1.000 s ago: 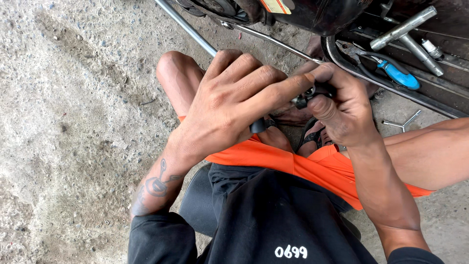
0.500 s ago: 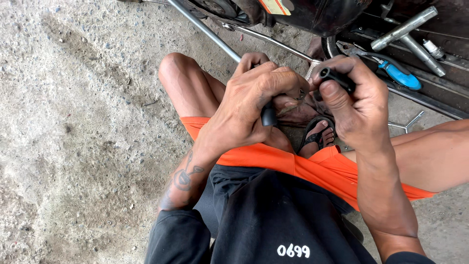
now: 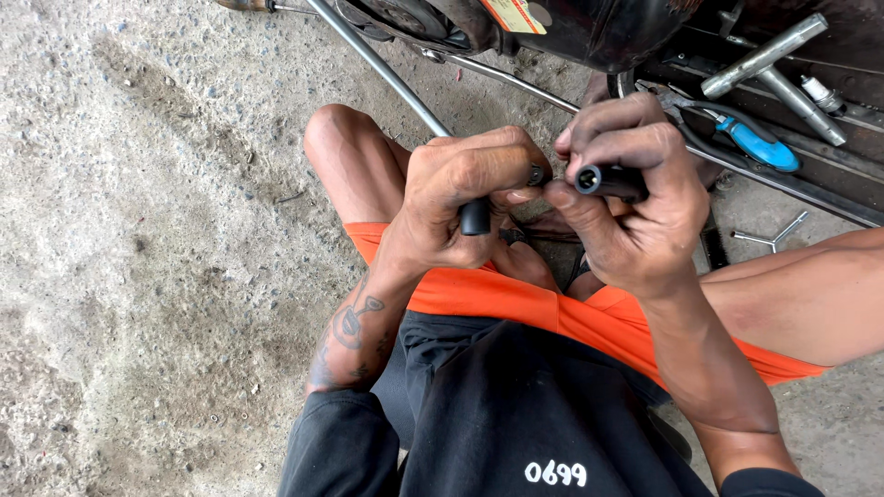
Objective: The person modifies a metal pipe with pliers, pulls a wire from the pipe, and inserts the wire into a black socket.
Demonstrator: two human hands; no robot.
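My left hand (image 3: 460,198) is closed around a short black tube-like tool (image 3: 475,217) whose lower end sticks out below my fist. My right hand (image 3: 635,198) pinches a second black cylindrical piece (image 3: 608,179); its open round end faces the camera. The two hands are close together, fingertips almost touching, above my bent knees and orange shorts (image 3: 516,294). What lies between the fingertips is too small to tell.
I squat on rough concrete (image 3: 138,230). A motorcycle underside (image 3: 552,23) and a long metal rod (image 3: 378,60) lie ahead. At the upper right are blue-handled pliers (image 3: 760,145), a metal socket wrench (image 3: 764,55) and a small Y-shaped wrench (image 3: 773,235).
Both hands have risen from my feet and drawn apart slightly. The right hand has turned its black piece so its open end faces up; the left fist has closed on the black tool.
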